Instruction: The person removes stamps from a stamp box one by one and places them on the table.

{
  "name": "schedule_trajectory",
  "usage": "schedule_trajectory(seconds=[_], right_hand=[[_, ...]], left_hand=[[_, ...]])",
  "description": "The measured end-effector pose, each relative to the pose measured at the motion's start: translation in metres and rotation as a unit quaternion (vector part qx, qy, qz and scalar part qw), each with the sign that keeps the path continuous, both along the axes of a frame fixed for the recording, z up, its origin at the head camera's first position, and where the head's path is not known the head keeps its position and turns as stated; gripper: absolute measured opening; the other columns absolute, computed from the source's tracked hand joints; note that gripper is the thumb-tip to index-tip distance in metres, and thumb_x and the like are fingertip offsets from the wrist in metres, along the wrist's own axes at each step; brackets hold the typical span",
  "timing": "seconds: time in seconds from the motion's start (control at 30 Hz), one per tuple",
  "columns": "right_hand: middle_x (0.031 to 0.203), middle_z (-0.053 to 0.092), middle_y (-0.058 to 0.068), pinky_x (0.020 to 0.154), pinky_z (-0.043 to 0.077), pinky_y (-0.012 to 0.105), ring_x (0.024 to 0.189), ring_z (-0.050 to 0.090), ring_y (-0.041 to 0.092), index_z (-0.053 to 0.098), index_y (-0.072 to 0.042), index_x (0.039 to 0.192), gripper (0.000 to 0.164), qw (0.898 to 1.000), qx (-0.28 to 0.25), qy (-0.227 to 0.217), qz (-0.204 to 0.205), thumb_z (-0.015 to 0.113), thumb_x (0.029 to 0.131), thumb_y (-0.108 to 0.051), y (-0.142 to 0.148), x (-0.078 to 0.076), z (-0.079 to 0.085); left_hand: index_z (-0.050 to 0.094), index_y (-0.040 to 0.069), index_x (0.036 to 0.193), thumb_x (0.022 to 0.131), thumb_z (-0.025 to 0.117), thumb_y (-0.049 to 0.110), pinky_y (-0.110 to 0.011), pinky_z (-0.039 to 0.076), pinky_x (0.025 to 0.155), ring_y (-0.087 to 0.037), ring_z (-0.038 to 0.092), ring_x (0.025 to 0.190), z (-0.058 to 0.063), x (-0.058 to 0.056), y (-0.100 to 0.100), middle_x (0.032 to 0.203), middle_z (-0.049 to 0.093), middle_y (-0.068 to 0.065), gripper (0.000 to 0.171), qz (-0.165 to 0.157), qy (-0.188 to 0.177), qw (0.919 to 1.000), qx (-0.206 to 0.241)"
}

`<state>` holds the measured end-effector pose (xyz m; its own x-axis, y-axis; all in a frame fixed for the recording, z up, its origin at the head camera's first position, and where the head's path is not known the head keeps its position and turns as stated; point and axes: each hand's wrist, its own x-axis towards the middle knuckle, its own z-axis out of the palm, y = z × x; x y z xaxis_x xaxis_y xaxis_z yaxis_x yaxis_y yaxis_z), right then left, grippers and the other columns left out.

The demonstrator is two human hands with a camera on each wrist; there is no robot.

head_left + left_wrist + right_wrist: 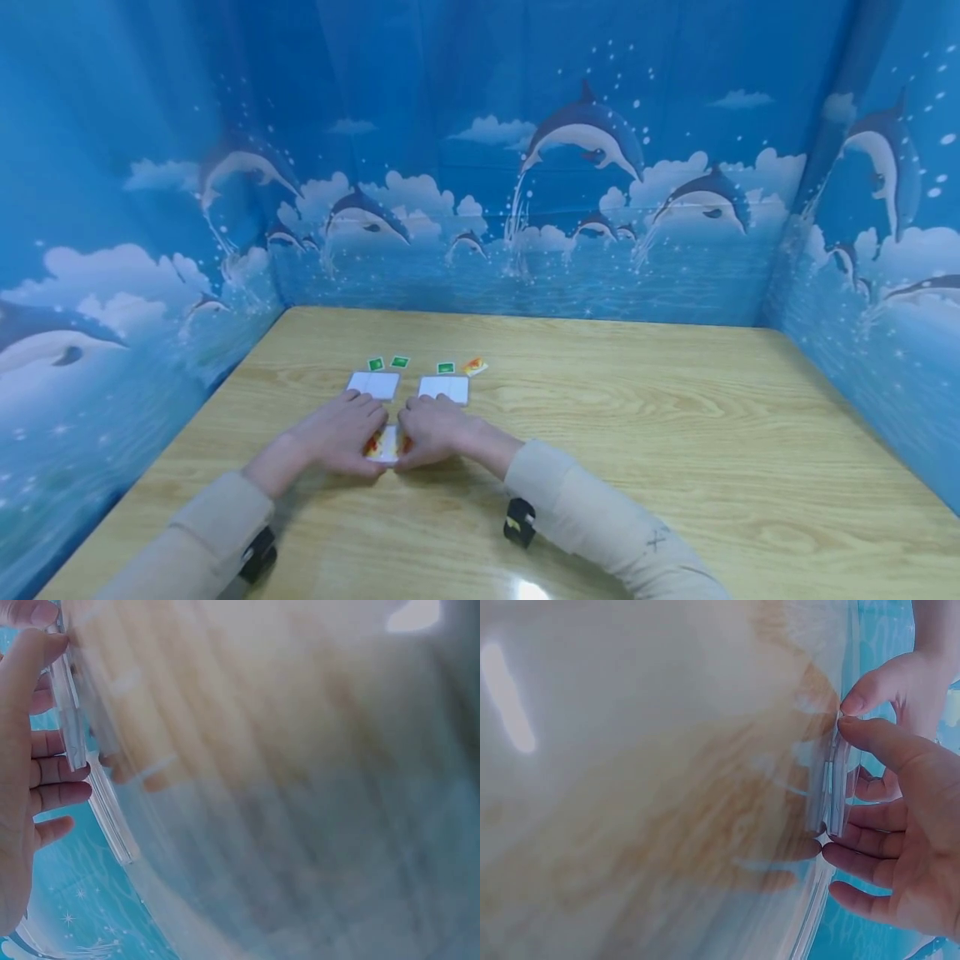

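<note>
Between both hands a small clear plastic frame [387, 447] lies low at the table, white in the middle with red-orange pictures toward its two sides. The left hand [341, 433] holds its left side and the right hand [433, 429] its right side, thumbs close together at the near edge. In the right wrist view, the frame [835, 784] shows as thin clear layers between thumb and fingers. The left wrist view shows the frame's edge [69, 712] along the left fingers. Just beyond the hands lie two white rectangular frames, one left [373, 384] and one right [444, 388].
Behind the white frames lie small green picture cards, among them a left one [376, 364], a middle one [401, 362] and a right one [446, 367]. Beside them is an orange picture piece [475, 366]. A dolphin-print curtain [525, 250] borders the wooden table [637, 417].
</note>
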<state>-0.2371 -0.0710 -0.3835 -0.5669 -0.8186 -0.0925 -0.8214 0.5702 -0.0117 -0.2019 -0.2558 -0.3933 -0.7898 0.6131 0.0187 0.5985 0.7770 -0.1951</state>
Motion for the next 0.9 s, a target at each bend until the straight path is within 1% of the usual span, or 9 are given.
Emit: schedule_trajectory(seconds=[0.23, 0.37, 0.53, 0.67, 0.77, 0.9], right_hand=[[0.083, 0.049, -0.005, 0.061, 0.036, 0.022, 0.074, 0.045, 0.009, 0.060, -0.015, 0.095, 0.045, 1.000, 0.001, -0.002, 0.002, 0.069, 0.075, -0.055, -0.001, -0.001, 0.001], [0.082, 0.049, -0.005, 0.060, 0.037, 0.021, 0.073, 0.046, 0.009, 0.060, -0.016, 0.093, 0.042, 1.000, 0.003, -0.007, 0.010, 0.069, 0.076, -0.053, -0.001, -0.003, 0.003], [0.082, 0.049, -0.005, 0.060, 0.038, 0.021, 0.072, 0.046, 0.009, 0.060, -0.016, 0.091, 0.038, 0.999, 0.001, -0.025, 0.020, 0.069, 0.077, -0.051, 0.001, -0.005, 0.007], [0.081, 0.049, -0.005, 0.060, 0.038, 0.021, 0.071, 0.046, 0.009, 0.060, -0.017, 0.087, 0.036, 0.999, 0.004, -0.027, 0.021, 0.069, 0.077, -0.050, 0.001, -0.004, 0.008], [0.082, 0.049, -0.006, 0.060, 0.038, 0.021, 0.071, 0.046, 0.009, 0.061, -0.017, 0.087, 0.035, 0.999, 0.011, -0.027, 0.020, 0.069, 0.077, -0.049, 0.000, -0.004, 0.009], [0.083, 0.049, -0.006, 0.062, 0.038, 0.021, 0.072, 0.046, 0.008, 0.063, -0.017, 0.087, 0.033, 0.999, 0.018, -0.038, 0.020, 0.069, 0.078, -0.048, 0.000, -0.003, 0.011]], left_hand=[[0.057, 0.009, 0.109, 0.072, 0.056, 0.064, -0.046, 0.037, 0.094, -0.019, 0.050, 0.094, 0.001, -0.002, 0.003, 0.101, 0.057, -0.002, 0.066, 0.019, 0.001, 0.9997, -0.013], [0.057, 0.009, 0.111, 0.072, 0.056, 0.065, -0.047, 0.037, 0.096, -0.020, 0.050, 0.097, 0.002, -0.002, 0.004, 0.104, 0.058, -0.003, 0.068, 0.026, 0.002, 0.9995, -0.017], [0.057, 0.010, 0.108, 0.071, 0.057, 0.065, -0.047, 0.038, 0.093, -0.019, 0.050, 0.092, 0.002, -0.003, 0.006, 0.099, 0.057, -0.002, 0.066, 0.025, 0.002, 0.9995, -0.021], [0.057, 0.011, 0.105, 0.071, 0.056, 0.065, -0.046, 0.039, 0.089, -0.018, 0.049, 0.088, 0.002, -0.004, 0.007, 0.096, 0.056, 0.000, 0.064, 0.026, -0.002, 0.9994, -0.023], [0.057, 0.012, 0.103, 0.071, 0.057, 0.064, -0.045, 0.040, 0.086, -0.017, 0.048, 0.085, 0.002, -0.004, 0.008, 0.095, 0.056, 0.001, 0.061, 0.027, -0.012, 0.9994, -0.016], [0.056, 0.014, 0.100, 0.071, 0.058, 0.063, -0.046, 0.041, 0.086, -0.017, 0.049, 0.086, 0.002, -0.004, 0.009, 0.094, 0.056, 0.001, 0.057, 0.031, -0.025, 0.9992, -0.010]])
